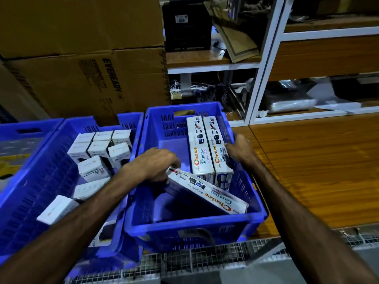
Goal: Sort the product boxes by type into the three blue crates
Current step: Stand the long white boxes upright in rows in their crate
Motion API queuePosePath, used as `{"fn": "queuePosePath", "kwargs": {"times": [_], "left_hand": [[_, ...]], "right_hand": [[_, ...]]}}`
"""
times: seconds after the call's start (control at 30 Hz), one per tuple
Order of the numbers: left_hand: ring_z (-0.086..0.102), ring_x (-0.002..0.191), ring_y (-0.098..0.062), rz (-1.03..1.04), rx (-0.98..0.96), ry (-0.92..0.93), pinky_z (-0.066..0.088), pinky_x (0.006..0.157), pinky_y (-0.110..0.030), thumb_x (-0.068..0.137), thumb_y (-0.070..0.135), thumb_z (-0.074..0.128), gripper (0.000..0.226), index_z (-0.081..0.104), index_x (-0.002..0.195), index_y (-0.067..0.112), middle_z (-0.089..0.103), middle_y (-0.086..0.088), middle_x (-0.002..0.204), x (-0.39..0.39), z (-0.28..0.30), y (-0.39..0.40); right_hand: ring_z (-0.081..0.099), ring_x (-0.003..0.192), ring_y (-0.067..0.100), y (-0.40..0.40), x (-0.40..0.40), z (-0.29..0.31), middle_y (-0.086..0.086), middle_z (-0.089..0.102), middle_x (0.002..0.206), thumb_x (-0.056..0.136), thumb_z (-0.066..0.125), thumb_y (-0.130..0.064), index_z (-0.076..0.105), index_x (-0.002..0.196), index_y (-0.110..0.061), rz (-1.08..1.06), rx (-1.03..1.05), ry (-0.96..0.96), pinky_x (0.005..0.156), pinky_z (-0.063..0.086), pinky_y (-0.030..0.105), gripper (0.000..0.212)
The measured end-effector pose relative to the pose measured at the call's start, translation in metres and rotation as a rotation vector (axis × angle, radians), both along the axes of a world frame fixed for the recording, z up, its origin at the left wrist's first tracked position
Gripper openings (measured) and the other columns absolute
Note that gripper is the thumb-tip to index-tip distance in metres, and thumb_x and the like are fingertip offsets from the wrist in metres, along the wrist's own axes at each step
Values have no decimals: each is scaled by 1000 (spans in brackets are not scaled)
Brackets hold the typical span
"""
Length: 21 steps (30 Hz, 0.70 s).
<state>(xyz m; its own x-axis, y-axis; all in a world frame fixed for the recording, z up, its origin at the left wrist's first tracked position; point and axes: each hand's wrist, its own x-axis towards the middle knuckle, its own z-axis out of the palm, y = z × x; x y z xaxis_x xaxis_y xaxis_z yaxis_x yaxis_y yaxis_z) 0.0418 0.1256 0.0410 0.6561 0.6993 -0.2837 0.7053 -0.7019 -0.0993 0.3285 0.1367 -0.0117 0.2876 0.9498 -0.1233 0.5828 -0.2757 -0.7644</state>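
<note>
The right blue crate (pixel 190 228) holds three long white "Choice Lumino" boxes. Two of them (pixel 202 148) stand side by side along its right wall. The third long box (pixel 207 193) lies tilted across the crate's near part, and my left hand (pixel 158 165) grips its far end. My right hand (pixel 239 148) curls over the crate's right rim and touches the rightmost long box. The middle blue crate (pixel 41 181) holds several small white boxes (pixel 94 169), some upright, some lying flat. Only a corner of a third blue crate (pixel 26 130) shows at the far left.
Large brown cartons (pixel 86 68) are stacked behind the crates. A white metal shelf unit (pixel 264 64) with wooden boards stands at the back right, carrying a black box (pixel 186 23) and wrapped items. A wooden surface (pixel 315 167) stretches right of the crates. Wire mesh (pixel 205 261) runs along the near edge.
</note>
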Motion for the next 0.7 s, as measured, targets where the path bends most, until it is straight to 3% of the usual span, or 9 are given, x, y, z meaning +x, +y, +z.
{"fn": "queuePosePath", "kwargs": {"times": [0.07, 0.17, 0.27, 0.3, 0.37, 0.43, 0.47, 0.6, 0.7], "left_hand": [[60, 125, -23, -11, -26, -15, 50, 98, -44, 80, 23, 72, 50, 64, 129, 29, 66, 8, 130, 0, -2, 1], [58, 122, -28, 14, -112, -81, 51, 96, -49, 81, 21, 69, 48, 61, 128, 23, 64, 2, 128, -4, -2, 1], [54, 125, -30, 43, -191, -174, 47, 102, -50, 83, 24, 63, 49, 58, 131, 16, 63, -6, 132, -13, -4, 2], [54, 127, -31, 54, -207, -204, 45, 105, -48, 86, 19, 65, 48, 58, 133, 13, 62, -9, 134, -16, -3, 4], [53, 128, -29, 66, -219, -249, 41, 109, -37, 90, 10, 72, 48, 58, 136, 9, 62, -11, 136, -21, 1, 10], [52, 128, -25, 66, -212, -298, 37, 104, -25, 90, 8, 76, 49, 60, 136, 10, 62, -9, 136, -26, 8, 16], [52, 128, -24, 64, -215, -321, 36, 103, -24, 90, 7, 77, 49, 60, 136, 11, 62, -7, 136, -27, 10, 18], [53, 130, -21, 74, -243, -401, 40, 108, -27, 90, 3, 77, 50, 62, 137, 13, 61, -5, 138, -33, 22, 32], [49, 137, -15, 129, -206, -645, 45, 114, -42, 91, 1, 75, 53, 64, 136, 25, 55, 6, 146, -41, 37, 40]], "right_hand": [[73, 84, 25, -1, 1, 0, 5, 67, 106, 100, 60, -15, 54, 133, -9, 9, 8, -33, 73, 65, 47, 34], [63, 110, 24, -6, 1, 8, 13, 57, 136, 99, 63, -27, 50, 142, -15, 75, 213, -432, 90, 59, 42, 47], [56, 110, 16, -39, -15, 33, 7, 56, 136, 97, 64, -46, 51, 143, -21, 245, 411, -583, 91, 51, 33, 54], [59, 111, 14, -56, -23, 42, 3, 59, 137, 95, 62, -57, 51, 144, -25, 365, 360, -557, 93, 53, 34, 60], [61, 124, 19, -87, -36, 46, -3, 59, 145, 84, 58, -79, 35, 154, -36, 648, 31, -557, 99, 54, 43, 86], [51, 140, 28, -110, -43, 45, -2, 48, 158, 75, 63, -84, 5, 160, -44, 803, -256, -604, 107, 47, 49, 111], [48, 142, 32, -116, -44, 43, 0, 45, 160, 75, 67, -80, -4, 158, -47, 799, -282, -616, 107, 46, 50, 115], [58, 130, 33, -118, -44, 58, 3, 58, 147, 81, 71, -58, 6, 152, -50, 677, -123, -685, 95, 48, 44, 96], [69, 107, 26, -115, -39, 80, -1, 71, 126, 79, 72, -65, 22, 148, -49, 607, -31, -532, 86, 55, 41, 86]]}}
